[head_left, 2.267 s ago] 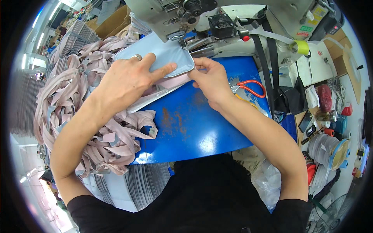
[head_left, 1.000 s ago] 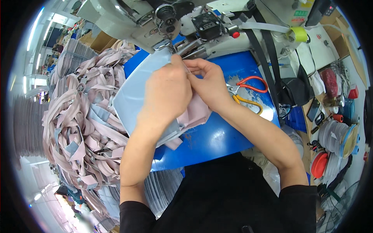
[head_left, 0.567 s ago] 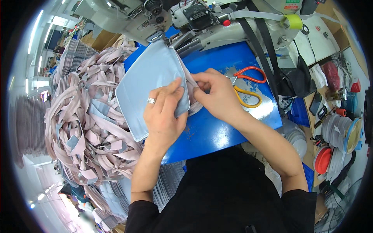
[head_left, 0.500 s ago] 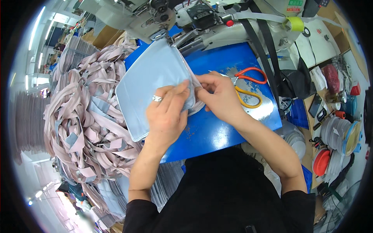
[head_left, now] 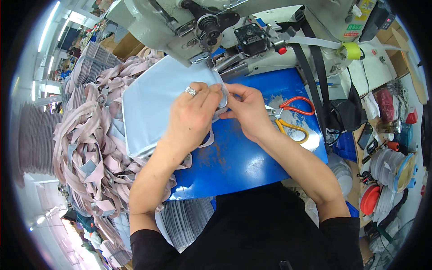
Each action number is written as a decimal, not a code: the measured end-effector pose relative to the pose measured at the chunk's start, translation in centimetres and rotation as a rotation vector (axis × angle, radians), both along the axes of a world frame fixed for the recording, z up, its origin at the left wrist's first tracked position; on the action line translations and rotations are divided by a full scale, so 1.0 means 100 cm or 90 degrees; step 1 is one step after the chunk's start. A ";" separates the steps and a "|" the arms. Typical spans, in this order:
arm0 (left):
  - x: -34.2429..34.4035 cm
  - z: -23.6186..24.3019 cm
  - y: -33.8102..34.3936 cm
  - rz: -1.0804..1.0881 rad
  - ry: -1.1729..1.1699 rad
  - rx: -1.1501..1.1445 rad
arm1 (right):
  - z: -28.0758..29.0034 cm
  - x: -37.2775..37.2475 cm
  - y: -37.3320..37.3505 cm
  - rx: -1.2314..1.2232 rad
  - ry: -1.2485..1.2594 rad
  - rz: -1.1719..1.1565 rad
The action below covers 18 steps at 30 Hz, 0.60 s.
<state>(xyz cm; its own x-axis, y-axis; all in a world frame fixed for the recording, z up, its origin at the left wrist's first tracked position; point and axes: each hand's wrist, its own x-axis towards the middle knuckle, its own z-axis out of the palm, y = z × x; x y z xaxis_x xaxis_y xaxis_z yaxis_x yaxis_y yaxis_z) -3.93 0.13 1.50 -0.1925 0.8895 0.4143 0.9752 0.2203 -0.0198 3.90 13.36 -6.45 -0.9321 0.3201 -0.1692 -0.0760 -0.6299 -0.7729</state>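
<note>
A light-blue fabric panel [head_left: 150, 96] with pale piped edges and rounded corners lies slanted across the left of the work surface. Its upper corner sits beneath the head of a sewing machine [head_left: 207, 33]. My left hand [head_left: 191, 114], wearing a silver ring, presses on the panel with fingertips closed at its right edge. Facing it, my right hand [head_left: 247, 108] pinches that same edge between thumb and fingers, close below the machine's foot. A pale strip [head_left: 208, 140] hangs in a loop under my left hand. The fingers partly hide the pinched fabric.
Scissors [head_left: 292, 117] with one red and one yellow handle lie right of my right hand on the blue work surface [head_left: 234, 162]. Pinkish straps [head_left: 99, 148] heap at left. Black straps [head_left: 310, 58] hang at right; stacked panels [head_left: 186, 220] stand below the surface.
My view has shifted, so the machine appears lower and farther right. Both hands are nearer the machine's foot along the panel's edge. The looped strip has come into sight below them.
</note>
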 end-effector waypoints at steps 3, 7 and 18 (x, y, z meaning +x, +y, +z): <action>-0.013 0.009 0.008 0.000 -0.002 -0.015 | 0.000 -0.014 -0.001 -0.021 0.021 -0.023; -0.024 0.007 0.006 -0.008 0.005 -0.013 | 0.005 -0.022 -0.004 -0.040 -0.009 -0.056; -0.015 0.036 -0.034 0.101 0.010 -0.239 | 0.000 -0.036 -0.024 0.224 -0.070 -0.171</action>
